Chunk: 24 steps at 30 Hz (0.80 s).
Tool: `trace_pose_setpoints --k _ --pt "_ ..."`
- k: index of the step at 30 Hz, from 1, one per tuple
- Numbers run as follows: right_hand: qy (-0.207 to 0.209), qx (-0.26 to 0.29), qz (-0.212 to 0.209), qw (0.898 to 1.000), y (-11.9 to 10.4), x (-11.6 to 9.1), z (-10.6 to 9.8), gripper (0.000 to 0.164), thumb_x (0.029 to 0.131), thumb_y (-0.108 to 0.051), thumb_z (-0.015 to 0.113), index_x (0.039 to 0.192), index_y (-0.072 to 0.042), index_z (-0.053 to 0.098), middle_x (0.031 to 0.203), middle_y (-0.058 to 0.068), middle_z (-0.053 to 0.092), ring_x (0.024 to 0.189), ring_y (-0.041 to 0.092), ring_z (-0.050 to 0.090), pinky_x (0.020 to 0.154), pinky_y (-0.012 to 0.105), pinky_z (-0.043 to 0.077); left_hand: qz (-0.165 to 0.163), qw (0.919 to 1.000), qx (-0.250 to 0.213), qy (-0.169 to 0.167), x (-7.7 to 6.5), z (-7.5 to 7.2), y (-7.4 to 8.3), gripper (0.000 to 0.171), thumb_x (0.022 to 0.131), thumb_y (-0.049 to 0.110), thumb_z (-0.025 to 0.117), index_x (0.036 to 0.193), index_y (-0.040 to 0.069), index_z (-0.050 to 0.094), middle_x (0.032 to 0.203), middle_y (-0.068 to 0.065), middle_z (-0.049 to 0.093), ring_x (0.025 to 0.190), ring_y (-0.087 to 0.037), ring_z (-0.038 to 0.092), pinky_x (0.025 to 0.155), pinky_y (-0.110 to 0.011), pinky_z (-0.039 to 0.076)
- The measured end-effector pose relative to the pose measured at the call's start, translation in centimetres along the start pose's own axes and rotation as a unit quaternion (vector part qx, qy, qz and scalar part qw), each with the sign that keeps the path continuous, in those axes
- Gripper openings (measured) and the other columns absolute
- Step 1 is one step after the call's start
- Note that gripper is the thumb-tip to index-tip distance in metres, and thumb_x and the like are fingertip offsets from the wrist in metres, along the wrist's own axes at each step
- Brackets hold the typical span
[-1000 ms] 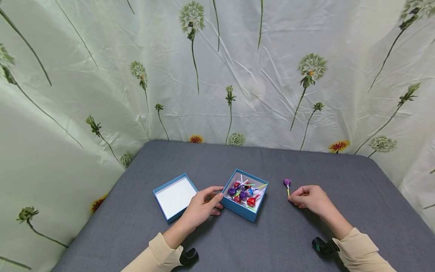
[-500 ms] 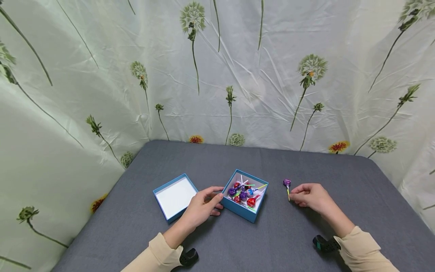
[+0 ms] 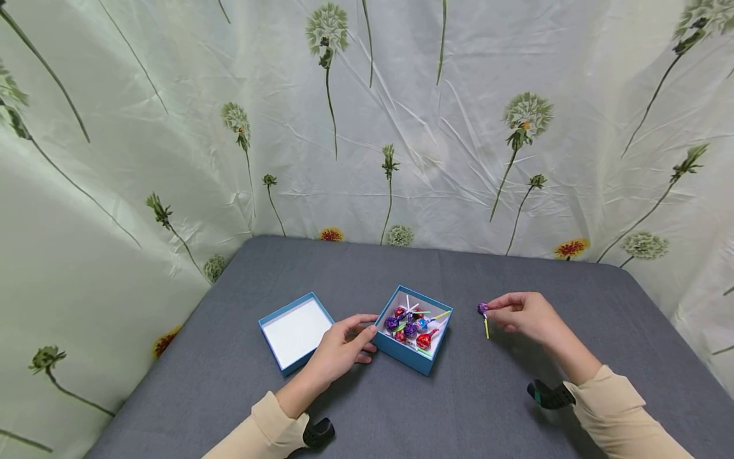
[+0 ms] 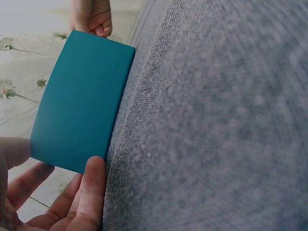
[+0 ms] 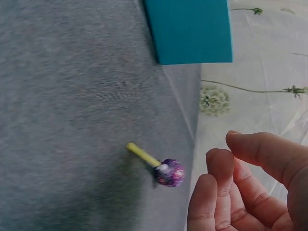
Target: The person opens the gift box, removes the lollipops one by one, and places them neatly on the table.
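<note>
A blue box (image 3: pixel 403 352) stands uncovered on the grey cloth, holding several lollipops (image 3: pixel 410 330) in red, purple and blue wrappers. My left hand (image 3: pixel 337 350) rests its fingers and thumb against the box's left corner; the left wrist view shows the fingertips touching the teal wall (image 4: pixel 82 101). To the right of the box, a purple lollipop (image 5: pixel 169 172) with a yellow stick lies on the cloth. My right hand (image 3: pixel 530 317) hovers by its wrapped head, thumb and fingertips near each other. In the right wrist view, those fingertips (image 5: pixel 220 161) hold nothing and appear apart from the lollipop.
Left of the box lies its lid (image 3: pixel 295 333), blue-rimmed with the white inside facing up, beside my left wrist. The grey table (image 3: pixel 447 414) ends at a pale curtain (image 3: pixel 275 83) printed with dandelions at the back and left.
My right hand has left the lollipop's yellow stick and moved forward to beside its wrapped head. The lollipop, the box and my left hand stay in place.
</note>
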State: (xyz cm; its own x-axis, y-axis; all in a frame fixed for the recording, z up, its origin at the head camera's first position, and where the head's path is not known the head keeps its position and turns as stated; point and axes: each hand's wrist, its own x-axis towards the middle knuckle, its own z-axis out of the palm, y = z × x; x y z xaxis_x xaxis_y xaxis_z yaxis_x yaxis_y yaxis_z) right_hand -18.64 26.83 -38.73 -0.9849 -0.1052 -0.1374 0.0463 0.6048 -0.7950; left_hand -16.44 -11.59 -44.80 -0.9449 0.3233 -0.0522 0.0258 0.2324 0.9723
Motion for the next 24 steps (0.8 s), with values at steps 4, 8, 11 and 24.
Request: trace_pose_setpoints --k 4,8,11,24 --pt "-0.007 -0.003 -0.007 1.0 -0.8 0.3 -0.2 0.034 0.1 -0.02 0.076 0.121 0.007 0.073 0.093 0.002 0.079 0.078 0.007 0.067 0.07 0.025 0.059 0.0 1.0 0.002 0.0 0.0 0.0 0.0 0.042 0.111 0.035 0.062 0.147 0.012 0.064 0.124 -0.016 0.074 0.097 -0.02 0.076 0.081 -0.035 0.068" --pt "-0.016 -0.008 -0.013 1.0 -1.5 0.8 -0.3 0.035 0.101 -0.021 0.076 0.123 0.007 0.072 0.098 0.004 0.08 0.083 0.009 0.07 0.071 0.024 0.059 -0.001 1.0 0.003 -0.001 0.1 0.0 0.0 0.042 0.111 0.035 0.062 0.147 0.013 0.064 0.125 -0.016 0.074 0.097 -0.02 0.077 0.08 -0.035 0.068" --pt "-0.019 -0.008 -0.018 1.0 -2.1 1.1 -0.3 0.035 0.102 -0.02 0.075 0.124 0.008 0.072 0.099 0.006 0.08 0.084 0.009 0.071 0.073 0.025 0.061 -0.002 1.0 0.003 -0.001 0.1 0.0 0.0 0.042 0.111 0.035 0.062 0.147 0.013 0.064 0.125 -0.016 0.074 0.098 -0.02 0.077 0.08 -0.035 0.068" --pt "-0.045 -0.035 -0.049 0.997 -5.1 2.1 0.6 0.035 0.102 -0.021 0.075 0.124 0.006 0.073 0.096 0.004 0.077 0.082 0.013 0.067 0.071 0.027 0.058 0.0 1.0 -0.002 -0.003 0.0 0.0 0.0 0.043 0.111 0.035 0.062 0.147 0.012 0.063 0.127 -0.017 0.074 0.098 -0.02 0.077 0.08 -0.034 0.068"
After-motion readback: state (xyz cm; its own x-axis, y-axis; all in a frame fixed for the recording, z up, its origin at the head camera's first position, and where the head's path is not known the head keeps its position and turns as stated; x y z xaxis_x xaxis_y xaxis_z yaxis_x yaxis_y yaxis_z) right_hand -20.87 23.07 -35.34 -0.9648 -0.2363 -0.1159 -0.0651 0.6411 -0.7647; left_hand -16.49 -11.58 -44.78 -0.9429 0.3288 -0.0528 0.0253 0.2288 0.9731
